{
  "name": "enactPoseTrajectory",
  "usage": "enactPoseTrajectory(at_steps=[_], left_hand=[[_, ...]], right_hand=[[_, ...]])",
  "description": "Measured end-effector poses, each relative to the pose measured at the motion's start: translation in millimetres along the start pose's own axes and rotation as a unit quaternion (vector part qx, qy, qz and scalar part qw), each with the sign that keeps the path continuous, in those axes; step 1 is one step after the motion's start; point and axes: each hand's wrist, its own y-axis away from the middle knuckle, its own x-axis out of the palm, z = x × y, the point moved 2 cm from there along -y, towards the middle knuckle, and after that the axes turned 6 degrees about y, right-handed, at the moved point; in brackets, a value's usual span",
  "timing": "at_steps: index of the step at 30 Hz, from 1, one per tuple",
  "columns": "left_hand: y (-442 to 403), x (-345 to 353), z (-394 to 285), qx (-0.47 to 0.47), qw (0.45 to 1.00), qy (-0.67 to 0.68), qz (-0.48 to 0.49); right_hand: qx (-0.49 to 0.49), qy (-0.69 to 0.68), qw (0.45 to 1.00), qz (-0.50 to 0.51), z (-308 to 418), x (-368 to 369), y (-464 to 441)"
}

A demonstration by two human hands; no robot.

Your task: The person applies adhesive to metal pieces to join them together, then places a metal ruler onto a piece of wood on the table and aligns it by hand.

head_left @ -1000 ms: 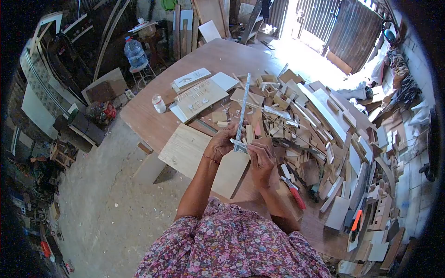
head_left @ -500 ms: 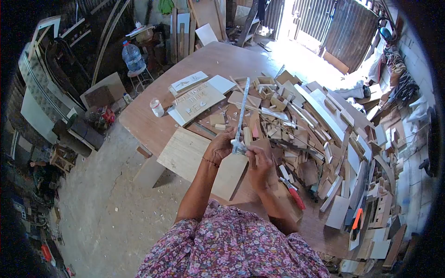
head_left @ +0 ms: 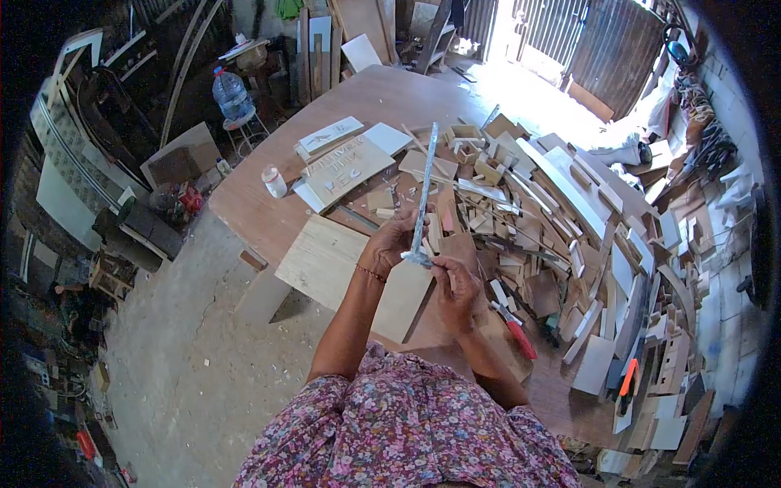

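Note:
A combination square (head_left: 428, 175), a long metal rule with a pale head at its lower end, points away from me above the table. My left hand (head_left: 390, 242), with a beaded bracelet at its wrist, is closed around the rule near the head. At the head's right end, the fingers of my right hand (head_left: 457, 291) are bent and pinch it. Beneath both hands lies a flat light wooden board (head_left: 325, 264). Just beyond, a board with raised letters (head_left: 350, 172) rests on other panels.
A brown table (head_left: 252, 203) carries a heap of wood offcuts (head_left: 529, 236) on its right side. Red-handled pliers (head_left: 519, 337) and an orange-handled tool (head_left: 628, 378) lie there. A small white jar (head_left: 274, 180) stands on the left. A water bottle (head_left: 232, 98) sits on a stool.
The square has turned slightly in my hands, and its head now shows more edge-on. My right hand has shifted a little; both hands keep their hold.

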Motion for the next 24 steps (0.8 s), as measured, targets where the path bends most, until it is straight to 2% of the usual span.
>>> enactPoseTrajectory(at_steps=[4,6,10,12,15,18,21,22,24], left_hand=[[2.8,7.5,5.1,0.004,1.000,0.003,-0.006],[4.4,9.7,5.7,-0.002,1.000,0.000,-0.027],[6.0,8.4,6.5,0.003,0.999,0.015,-0.040],[5.8,11.1,6.8,0.013,1.000,0.008,0.010],[9.2,8.2,4.8,0.008,0.999,0.013,0.032],[4.3,1.9,4.4,0.001,0.997,0.077,-0.009],[-0.3,-6.8,-1.0,-0.004,0.998,0.062,0.023],[-1.8,-4.7,-0.7,0.037,0.999,0.027,0.021],[-0.8,-0.4,0.0,0.045,0.998,0.037,-0.013]], right_hand=[[0.028,-0.011,0.999,-0.045,-2.9,5.5,-14.3],[0.118,-0.149,0.977,-0.092,-27.7,20.9,-14.8],[0.074,-0.088,0.992,-0.053,-35.0,30.1,-18.0],[0.093,-0.142,0.985,-0.039,-28.7,34.4,-18.4],[0.059,-0.118,0.990,-0.048,-35.6,45.1,-8.7],[0.065,-0.143,0.988,0.010,-28.4,40.8,-1.1],[0.057,-0.123,0.990,0.045,-17.1,36.8,13.8],[0.057,-0.158,0.985,0.047,-11.8,35.5,15.4],[0.063,-0.169,0.983,0.023,-9.1,31.4,12.9]])
